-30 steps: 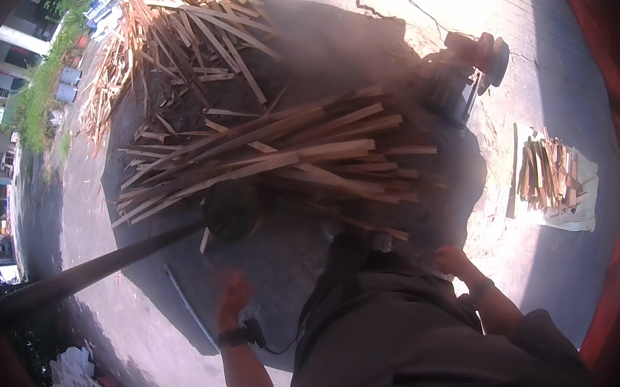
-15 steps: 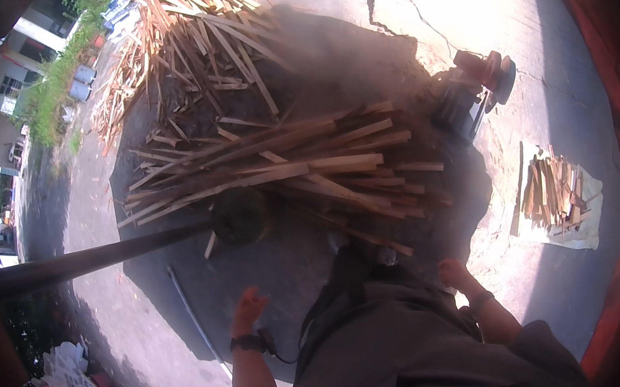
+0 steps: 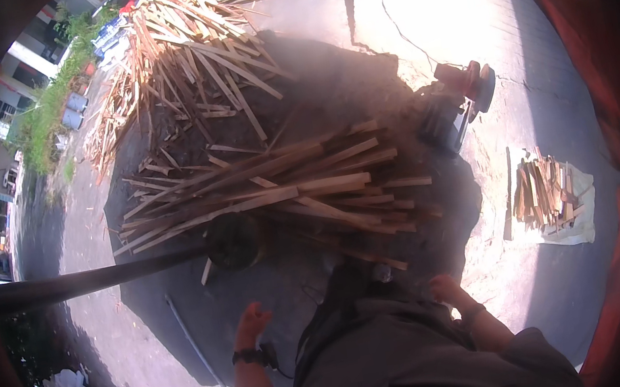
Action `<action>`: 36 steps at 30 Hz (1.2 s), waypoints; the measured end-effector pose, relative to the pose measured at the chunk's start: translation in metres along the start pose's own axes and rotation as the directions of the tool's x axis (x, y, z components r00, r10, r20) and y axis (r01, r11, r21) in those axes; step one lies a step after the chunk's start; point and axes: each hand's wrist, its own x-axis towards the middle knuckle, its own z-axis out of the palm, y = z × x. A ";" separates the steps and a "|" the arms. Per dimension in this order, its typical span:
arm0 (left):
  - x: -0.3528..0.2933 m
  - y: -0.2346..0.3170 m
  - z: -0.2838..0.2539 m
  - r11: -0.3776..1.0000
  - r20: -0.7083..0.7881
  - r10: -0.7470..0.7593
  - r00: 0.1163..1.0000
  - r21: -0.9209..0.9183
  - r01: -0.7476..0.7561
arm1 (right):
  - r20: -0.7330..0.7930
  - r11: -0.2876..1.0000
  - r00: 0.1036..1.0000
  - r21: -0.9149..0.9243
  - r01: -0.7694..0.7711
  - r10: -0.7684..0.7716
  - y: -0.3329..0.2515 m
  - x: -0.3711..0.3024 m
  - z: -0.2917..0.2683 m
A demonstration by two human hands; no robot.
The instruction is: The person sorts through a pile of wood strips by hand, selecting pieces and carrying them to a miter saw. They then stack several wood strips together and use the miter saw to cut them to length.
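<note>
Grip unclear: whether the left hand (image 3: 252, 324) or right hand (image 3: 444, 289) is spread or closed, I cannot tell; neither visibly holds anything.
The wooden strips (image 3: 333, 184) lie crosswise ahead, apart from both hands, their rough alignment probably making them easier to gather.

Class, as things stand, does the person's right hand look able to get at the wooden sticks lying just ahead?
Probably not without bending: the right hand hangs beside the body, apart from the wooden sticks, which appear to lie on the ground. Nothing visible seems to block the way.
</note>
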 end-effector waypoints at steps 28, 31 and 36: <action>-0.030 -0.011 0.025 0.970 0.010 -0.005 1.000 -0.242 0.008 | 0.082 0.957 0.988 0.249 -0.148 0.132 -0.038 0.003 -0.020; -0.031 -0.010 0.025 0.980 0.030 -0.068 0.997 -0.184 0.072 | 0.092 0.977 0.986 0.148 -0.153 0.141 -0.043 0.004 -0.021; -0.027 -0.028 0.034 0.982 0.011 -0.076 0.997 -0.173 0.077 | 0.103 0.962 0.980 0.198 -0.188 0.170 -0.045 0.006 -0.019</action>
